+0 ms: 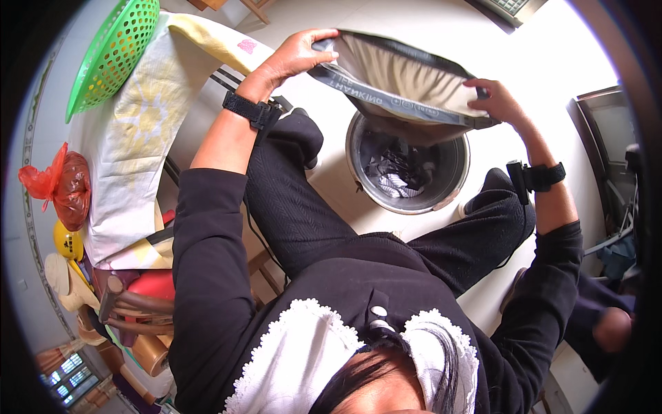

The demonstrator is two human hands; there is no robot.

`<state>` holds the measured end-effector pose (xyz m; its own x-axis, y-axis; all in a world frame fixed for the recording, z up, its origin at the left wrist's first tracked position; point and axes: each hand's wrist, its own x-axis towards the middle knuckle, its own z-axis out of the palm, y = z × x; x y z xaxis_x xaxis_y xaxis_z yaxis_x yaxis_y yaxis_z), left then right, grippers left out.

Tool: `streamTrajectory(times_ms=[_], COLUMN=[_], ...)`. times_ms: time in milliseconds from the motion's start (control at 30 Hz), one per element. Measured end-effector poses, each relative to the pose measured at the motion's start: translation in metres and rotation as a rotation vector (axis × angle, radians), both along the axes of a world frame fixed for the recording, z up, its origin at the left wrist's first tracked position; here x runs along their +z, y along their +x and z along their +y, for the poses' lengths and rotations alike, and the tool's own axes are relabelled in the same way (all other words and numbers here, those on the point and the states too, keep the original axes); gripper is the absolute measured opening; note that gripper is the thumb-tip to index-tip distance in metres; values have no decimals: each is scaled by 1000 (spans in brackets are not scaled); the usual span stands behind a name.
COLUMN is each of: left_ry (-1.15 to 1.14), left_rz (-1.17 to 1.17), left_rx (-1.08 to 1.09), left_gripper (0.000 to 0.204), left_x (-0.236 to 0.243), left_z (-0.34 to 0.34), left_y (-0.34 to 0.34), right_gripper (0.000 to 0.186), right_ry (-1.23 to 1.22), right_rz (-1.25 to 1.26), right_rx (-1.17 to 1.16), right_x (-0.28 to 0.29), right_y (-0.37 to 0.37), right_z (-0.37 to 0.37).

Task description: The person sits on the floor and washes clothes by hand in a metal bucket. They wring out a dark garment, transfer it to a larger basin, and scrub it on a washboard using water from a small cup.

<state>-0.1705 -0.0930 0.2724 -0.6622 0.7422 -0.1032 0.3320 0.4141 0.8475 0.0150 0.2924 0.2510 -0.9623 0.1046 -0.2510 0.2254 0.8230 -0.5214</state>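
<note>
Both hands pinched the grey garment (pixel 403 79) by its waistband, left hand (pixel 296 55) and right hand (pixel 493 100) at opposite ends, directly above the round laundry bucket (pixel 452 190).

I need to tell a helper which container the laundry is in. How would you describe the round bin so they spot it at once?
Look at the pale floor in front of the seated person, between their black-trousered knees. The bin stands there, right under the grey garment stretched between the left hand and right hand. Unlike the green basket on the table, it is grey, solid-walled and holds dark clothes.
</note>
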Motion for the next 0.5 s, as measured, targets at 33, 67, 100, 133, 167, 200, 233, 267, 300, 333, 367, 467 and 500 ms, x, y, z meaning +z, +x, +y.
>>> streamTrajectory(times_ms=[33, 67, 100, 133, 167, 200, 233, 267, 300, 333, 367, 467, 500], left_ry=[117, 49, 39, 46, 53, 28, 50, 9, 35, 116, 281, 656, 638], left_rz=[55, 39, 53, 73, 97, 63, 60, 10, -46, -112, -335, -539, -537], left_rx=[-38, -69, -42, -34, -28, -8, 7, 42, 10, 39, -35, 134, 154], left_gripper=[57, 63, 64, 65, 66, 66, 67, 69, 71, 72, 71, 58, 55], left_x=[2, 4, 7, 10, 15, 20, 26, 34, 41, 46, 56, 63, 61], left_z=[0, 1, 1, 2, 2, 0, -2, -6, -10, -12, -29, -54, -55], left_y=[2, 3, 5, 6, 6, 7, 8, 9, 10, 15, 18, 35, 35], right_gripper=[40, 35, 31, 28, 25, 23, 17, 18, 19, 18, 18, 19, 20], right_ry=[-14, -54, -46, -63, -49, -7, -222, -212, -203, -184, -165, -78, -34], right_rz=[161, 242, 215, 258, 228, 226, 213, 247, 327, 326, 324, 200, 155], right_rx=[46, 97, 92, 131, 136, 100, 69, 86, 114, 121, 127, 147, 123], right_x=[0, -2, -3, -4, -4, -4, -2, 1, 5, 10, 16, 32, 36], right_y=[-1, -4, -4, -5, -5, -5, -3, -3, -2, -1, 0, -1, -2], right_z=[3, 4, 6, 7, 8, 8, 8, 8, 7, 7, 6, 5, 5])
